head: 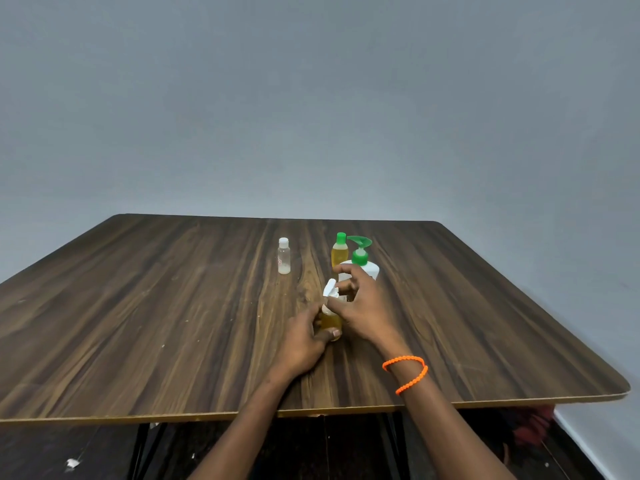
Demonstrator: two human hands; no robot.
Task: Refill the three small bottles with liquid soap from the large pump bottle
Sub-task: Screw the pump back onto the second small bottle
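My left hand (304, 337) grips a small bottle (330, 322) of yellow soap standing on the wooden table (138, 323). My right hand (360, 306) pinches that bottle's white flip cap (330, 289), which stands open. Right behind my right hand is the large white pump bottle (367, 268) with a green pump head. A small bottle with a green cap (339, 254), filled with yellow soap, stands just left of the pump bottle. Further left stands a small clear bottle with a white cap (283, 257), holding only a little liquid at the bottom.
An orange bead bracelet (407, 374) circles my right wrist. The table's near edge (207, 415) runs below my forearms, over a dark floor. A plain grey wall rises behind the table.
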